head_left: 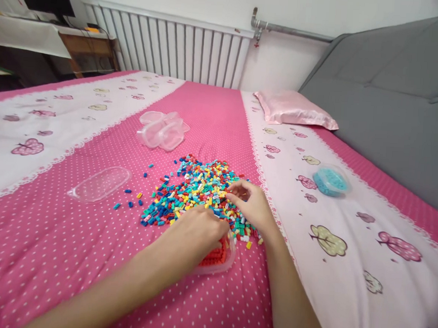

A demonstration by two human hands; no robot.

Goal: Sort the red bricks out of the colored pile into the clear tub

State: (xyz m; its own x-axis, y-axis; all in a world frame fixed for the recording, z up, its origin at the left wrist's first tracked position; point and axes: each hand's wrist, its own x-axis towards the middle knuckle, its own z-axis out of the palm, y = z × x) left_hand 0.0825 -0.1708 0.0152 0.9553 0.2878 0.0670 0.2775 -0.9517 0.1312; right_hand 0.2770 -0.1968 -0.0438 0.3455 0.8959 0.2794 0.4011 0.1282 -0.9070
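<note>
A heap of small coloured building bricks [199,182] lies on the bed, mixing blue, green, yellow, red and white. Close to its near edge stands a clear plastic container [227,264] with red bricks [213,256] inside. My left hand [202,230] is over this container, knuckles up and fingers curled closed; its fingertips are hidden, and so is anything in them. At the right side of the heap, my right hand [250,201] curves in with thumb and forefinger tips close together. Whether a brick is between them I cannot make out.
A clear lid [101,184] lies left of the heap, near several stray bricks. Stacked clear containers or lids [163,131] lie behind. A container of light-blue bricks [331,182] stands at right. Farther off are a pink pillow [294,109], grey headboard [394,95] and radiator [170,44].
</note>
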